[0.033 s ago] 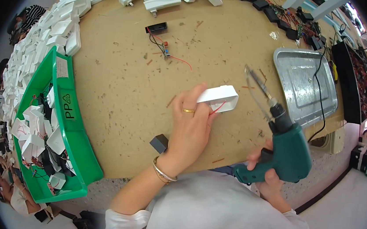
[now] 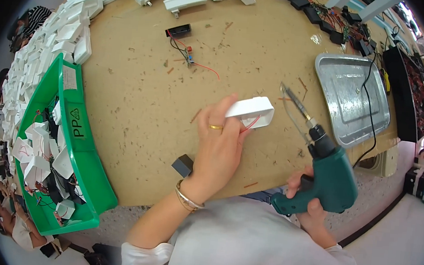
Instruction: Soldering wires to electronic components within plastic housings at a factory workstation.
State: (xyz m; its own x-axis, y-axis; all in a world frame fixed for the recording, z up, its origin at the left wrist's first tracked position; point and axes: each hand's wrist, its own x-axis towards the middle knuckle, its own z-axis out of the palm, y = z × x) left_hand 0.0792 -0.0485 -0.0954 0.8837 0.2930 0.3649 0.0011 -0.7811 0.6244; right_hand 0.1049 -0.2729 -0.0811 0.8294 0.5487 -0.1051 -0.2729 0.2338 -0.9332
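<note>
Soldering gun (image 2: 337,180) dips slightly, tip drawing closer to white casing (image 2: 251,108)! Casing over worktop (image 2: 143,100), pinched in left hand's (image 2: 219,143) fingers, red wire (image 2: 254,122) at its opening; right hand (image 2: 312,213) wrapped round gun's handle. Black block (image 2: 183,165) just beside left wrist, wired black part (image 2: 179,30) farther up. Metal tray (image 2: 348,97) right, black cable (image 2: 364,87) across; green bin (image 2: 96,182) left, holding white casings (image 2: 37,169), black parts (image 2: 61,184).

Speckled grey floor (image 2: 370,199) lies beneath the tan table (image 2: 135,84).
</note>
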